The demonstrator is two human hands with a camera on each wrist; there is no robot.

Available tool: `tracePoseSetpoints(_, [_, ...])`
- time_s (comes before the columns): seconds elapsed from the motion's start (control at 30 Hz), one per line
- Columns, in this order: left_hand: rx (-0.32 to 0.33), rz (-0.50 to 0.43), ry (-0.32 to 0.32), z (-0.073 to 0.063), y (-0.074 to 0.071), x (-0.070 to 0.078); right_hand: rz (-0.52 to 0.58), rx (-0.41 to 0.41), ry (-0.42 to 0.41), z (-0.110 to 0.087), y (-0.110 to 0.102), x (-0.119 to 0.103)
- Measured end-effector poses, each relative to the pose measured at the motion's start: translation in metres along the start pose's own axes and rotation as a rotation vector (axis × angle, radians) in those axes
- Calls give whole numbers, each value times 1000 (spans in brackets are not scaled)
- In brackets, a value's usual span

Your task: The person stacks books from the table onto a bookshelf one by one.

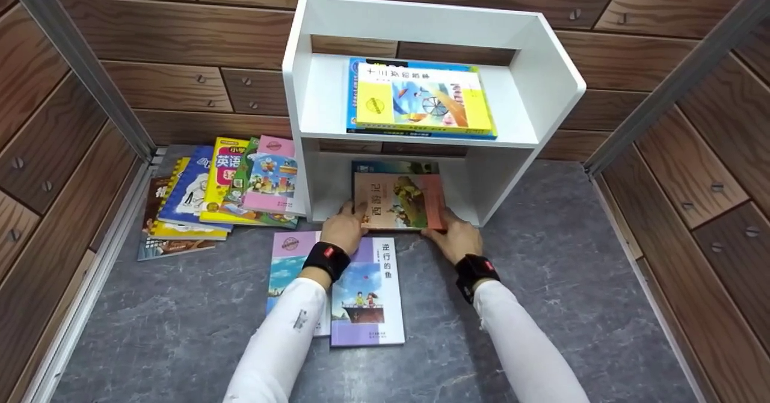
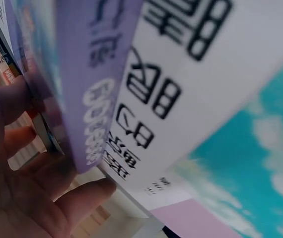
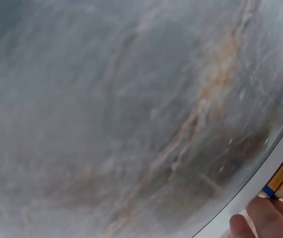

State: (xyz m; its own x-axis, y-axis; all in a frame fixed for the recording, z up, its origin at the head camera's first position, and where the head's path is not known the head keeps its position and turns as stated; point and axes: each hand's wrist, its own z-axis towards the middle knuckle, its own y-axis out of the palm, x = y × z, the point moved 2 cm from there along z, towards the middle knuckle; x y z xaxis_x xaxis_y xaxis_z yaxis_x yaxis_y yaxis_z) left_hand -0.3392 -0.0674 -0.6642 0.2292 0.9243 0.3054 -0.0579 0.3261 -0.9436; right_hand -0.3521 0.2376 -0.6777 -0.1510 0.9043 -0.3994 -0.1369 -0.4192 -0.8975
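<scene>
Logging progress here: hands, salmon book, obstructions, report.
Left hand at salmon book's left edge; right hand at near right corner. Book in lower compartment, overlapping blue book. Possible snag: two purple books on floor in front.

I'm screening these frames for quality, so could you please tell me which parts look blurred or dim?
Head: fairly clear, white shelf shadowed lower down; left wrist: left hand dim, purple spine soft; right wrist: grey surface hazy.

西游记 on salmon book (image 1: 402, 203), 英语 on yellow book (image 1: 222, 180)
</scene>
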Motion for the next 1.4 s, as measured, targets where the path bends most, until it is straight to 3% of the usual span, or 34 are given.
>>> tracePoseSetpoints(0.23, [96, 145, 28, 11, 13, 2, -28, 64, 37, -2, -5, -6])
tracePoseSetpoints(0.5, [50, 237, 4, 24, 14, 5, -28, 141, 10, 5, 0, -1])
tracePoseSetpoints(0.7, [68, 218, -13, 28, 15, 6, -13, 162, 12, 6, -2, -1])
tracePoseSetpoints(0.93, [31, 208, -55, 26, 15, 7, -18, 159, 36, 6, 0, 3])
tracePoseSetpoints(1.4, [89, 164, -47, 26, 12, 6, 8, 195, 94, 5, -5, -1])
